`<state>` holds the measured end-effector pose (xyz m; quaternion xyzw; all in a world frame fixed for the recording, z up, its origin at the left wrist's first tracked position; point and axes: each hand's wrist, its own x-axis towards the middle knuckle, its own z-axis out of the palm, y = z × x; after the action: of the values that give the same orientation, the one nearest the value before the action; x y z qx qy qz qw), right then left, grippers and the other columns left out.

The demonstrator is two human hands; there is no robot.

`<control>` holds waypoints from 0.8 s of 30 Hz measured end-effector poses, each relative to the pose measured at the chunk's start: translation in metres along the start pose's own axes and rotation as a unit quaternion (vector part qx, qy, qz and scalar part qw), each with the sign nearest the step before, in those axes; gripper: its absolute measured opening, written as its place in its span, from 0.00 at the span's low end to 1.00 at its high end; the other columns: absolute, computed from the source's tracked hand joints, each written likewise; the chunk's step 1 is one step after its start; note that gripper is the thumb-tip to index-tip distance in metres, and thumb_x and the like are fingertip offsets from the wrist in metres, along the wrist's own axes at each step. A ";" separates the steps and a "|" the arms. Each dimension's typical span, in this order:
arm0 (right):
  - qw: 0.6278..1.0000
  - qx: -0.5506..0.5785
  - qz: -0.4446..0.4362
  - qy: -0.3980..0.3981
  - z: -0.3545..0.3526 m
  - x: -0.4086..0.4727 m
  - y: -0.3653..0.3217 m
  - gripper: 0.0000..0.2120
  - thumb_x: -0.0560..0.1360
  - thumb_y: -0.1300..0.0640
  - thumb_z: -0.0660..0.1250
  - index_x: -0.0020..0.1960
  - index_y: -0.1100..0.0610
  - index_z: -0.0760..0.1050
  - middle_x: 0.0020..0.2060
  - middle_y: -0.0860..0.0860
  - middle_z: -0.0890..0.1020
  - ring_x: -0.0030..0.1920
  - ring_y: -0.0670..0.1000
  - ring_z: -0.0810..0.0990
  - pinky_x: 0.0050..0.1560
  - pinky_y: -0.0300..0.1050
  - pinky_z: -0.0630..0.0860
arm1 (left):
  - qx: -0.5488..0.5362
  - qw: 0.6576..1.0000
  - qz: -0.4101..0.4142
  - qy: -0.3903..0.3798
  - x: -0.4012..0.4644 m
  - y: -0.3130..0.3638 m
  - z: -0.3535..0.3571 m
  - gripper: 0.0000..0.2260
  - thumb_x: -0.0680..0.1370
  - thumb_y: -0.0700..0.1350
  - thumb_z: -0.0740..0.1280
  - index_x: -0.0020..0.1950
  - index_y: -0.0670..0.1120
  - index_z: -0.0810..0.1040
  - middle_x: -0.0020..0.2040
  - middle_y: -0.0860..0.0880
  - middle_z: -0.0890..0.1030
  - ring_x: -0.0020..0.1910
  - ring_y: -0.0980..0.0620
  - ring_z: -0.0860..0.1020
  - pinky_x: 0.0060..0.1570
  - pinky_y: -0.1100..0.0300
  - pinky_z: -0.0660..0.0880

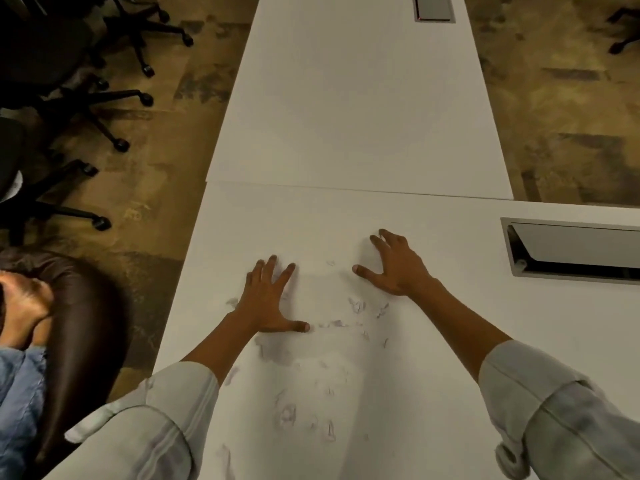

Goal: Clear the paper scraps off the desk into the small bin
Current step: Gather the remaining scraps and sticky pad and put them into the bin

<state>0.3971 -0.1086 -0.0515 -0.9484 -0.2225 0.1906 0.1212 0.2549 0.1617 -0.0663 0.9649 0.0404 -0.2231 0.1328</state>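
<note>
Several small white paper scraps point(356, 304) lie scattered on the white desk point(346, 133), hard to tell from its surface, between my hands and toward the near edge. My left hand point(266, 299) lies flat on the desk with fingers spread, thumb pointing right. My right hand point(394, 265) rests on the desk to the right with fingers spread and slightly arched, thumb pointing left. The scraps lie between and below both hands. No bin is in view.
A recessed metal cable tray point(571, 251) is set into the desk at the right, another point(434, 8) at the far end. A seated person point(31, 323) is at the left edge. Office chairs point(69, 81) stand on the carpet at left.
</note>
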 end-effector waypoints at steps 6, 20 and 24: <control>0.997 -0.030 -0.067 -0.011 0.050 -0.056 -0.055 0.46 0.68 0.24 0.51 0.76 0.54 0.56 0.76 0.55 0.57 0.74 0.58 0.56 0.72 0.59 0.60 | -0.002 1.000 0.024 -0.015 -0.028 0.013 0.017 0.61 0.54 0.81 0.60 0.76 0.52 0.39 0.77 0.44 0.39 0.75 0.42 0.38 0.74 0.43 0.44; 0.988 -0.065 -0.137 -0.015 0.117 -0.198 -0.083 0.25 0.63 0.54 0.76 0.59 0.51 0.77 0.64 0.53 0.77 0.62 0.57 0.77 0.52 0.52 0.80 | 0.040 0.996 0.081 -0.005 -0.159 0.052 0.085 0.36 0.66 0.52 0.74 0.71 0.47 0.66 0.75 0.40 0.58 0.73 0.41 0.61 0.64 0.55 0.69; 0.988 -0.063 -0.138 0.014 0.125 -0.225 -0.070 0.28 0.51 0.63 0.81 0.50 0.51 0.82 0.55 0.51 0.83 0.49 0.53 0.82 0.37 0.42 0.80 | 0.080 0.992 0.093 0.038 -0.179 0.071 0.097 0.21 0.47 0.41 0.82 0.37 0.48 0.82 0.42 0.49 0.82 0.36 0.55 0.81 0.23 0.71 0.71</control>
<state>0.1324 -0.1354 -0.0724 -0.9170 -0.3609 0.1443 0.0894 0.0632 0.0637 -0.0546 0.9798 -0.0622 -0.1755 0.0733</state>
